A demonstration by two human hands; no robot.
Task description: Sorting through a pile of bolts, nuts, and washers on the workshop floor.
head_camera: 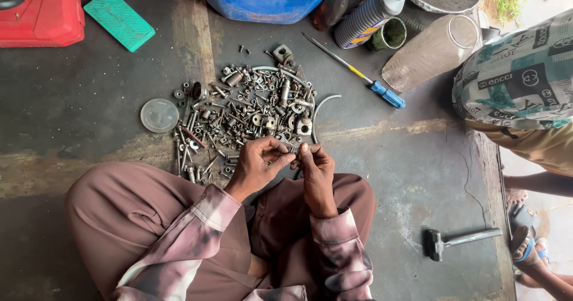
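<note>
Over the bolt pile (245,113), sorting small hardware
your left hand (258,163) and right hand (315,168) both pinch one tiny metal piece (293,151); steady grip needed

One camera on my head, looking straight down, close over my lap and the floor (388,157) in front of my crossed legs.

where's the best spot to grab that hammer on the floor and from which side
Probably by the metal handle of the hammer, coming from above near its free right end. It lies flat on the concrete floor, dark head to the left and shaft running right, apart from the pile of bolts, so the long bare shaft gives fingers room to wrap it.
</note>
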